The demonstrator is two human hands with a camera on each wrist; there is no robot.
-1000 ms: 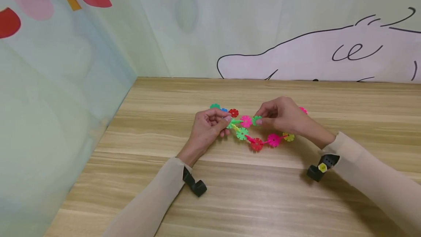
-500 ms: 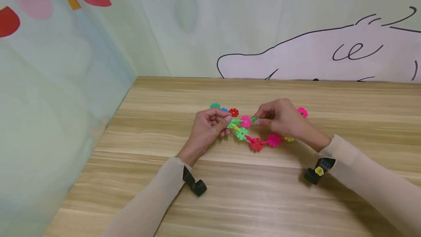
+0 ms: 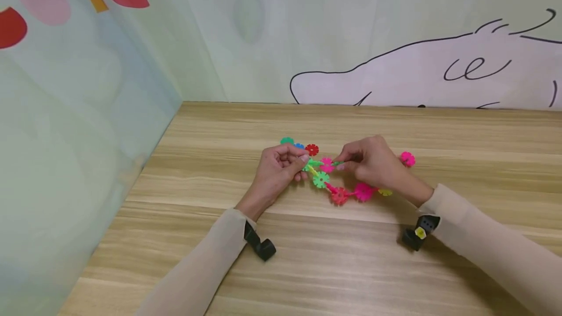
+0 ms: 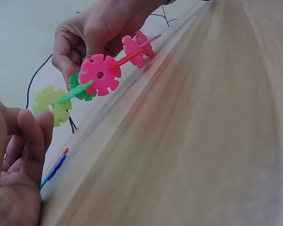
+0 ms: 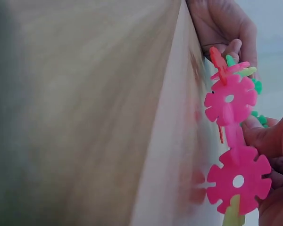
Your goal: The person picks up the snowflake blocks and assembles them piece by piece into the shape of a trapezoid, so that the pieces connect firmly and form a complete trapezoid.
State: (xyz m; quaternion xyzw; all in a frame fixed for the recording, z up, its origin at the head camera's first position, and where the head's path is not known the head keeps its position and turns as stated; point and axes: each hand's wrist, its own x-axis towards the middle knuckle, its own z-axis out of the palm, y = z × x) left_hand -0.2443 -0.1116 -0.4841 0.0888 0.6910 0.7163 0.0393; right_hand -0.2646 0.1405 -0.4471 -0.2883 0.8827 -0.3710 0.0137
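A chain of slotted plastic snowflake discs hangs between both hands. My left hand pinches a yellow-green disc between thumb and fingertips. From there one branch runs through a light green disc, a red disc and a bright pink disc to a yellow disc, partly behind my right wrist. Another pink disc sits between the hands. My right hand pinches a green disc, turned edge-on, its edge right at that pink disc's rim.
Behind the left hand lie a loose-looking green disc, a blue disc and a red disc on the wooden table. A pink disc shows beyond the right wrist. A printed wall borders the table's far edge.
My right hand has come slightly left and nearer, turning the green disc from face-on to edge-on against the pink one. The chain's front branch has shifted slightly. The left hand stays put.
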